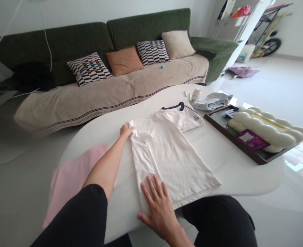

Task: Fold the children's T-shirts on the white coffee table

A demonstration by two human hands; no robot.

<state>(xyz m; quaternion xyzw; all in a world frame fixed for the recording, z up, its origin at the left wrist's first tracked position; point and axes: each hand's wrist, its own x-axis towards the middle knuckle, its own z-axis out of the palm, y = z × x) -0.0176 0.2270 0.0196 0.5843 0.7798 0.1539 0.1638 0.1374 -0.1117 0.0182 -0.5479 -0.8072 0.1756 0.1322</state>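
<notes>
"Right, what am I getting on the feed?"

"Shirt (pixel 174 161), laid out on the table (pixel 244 180), hem towards the wearer. Left hand (pixel 127 130) is up at the shoulder, pinching a corner of cloth; right hand (pixel 160 207) lies palm down by the hem, fingers spread."

"How far along, then?"

"Partway, I'd judge. One side is turned in lengthwise, its sleeve laid over; the other side is out flat, not yet turned. Beyond it sits a folded top (pixel 191 120), dark collar showing (neat enough, from my chair), and pink cloth (pixel 66 178) lies off to the left."

"Any room?"

"Tight at the front: I've got the hem just beside the near edge. Up top, the shirt meets the folded top; overlapping or not, I can't tell. Rightwards it's bare table before the tray (pixel 260 159)."
</notes>
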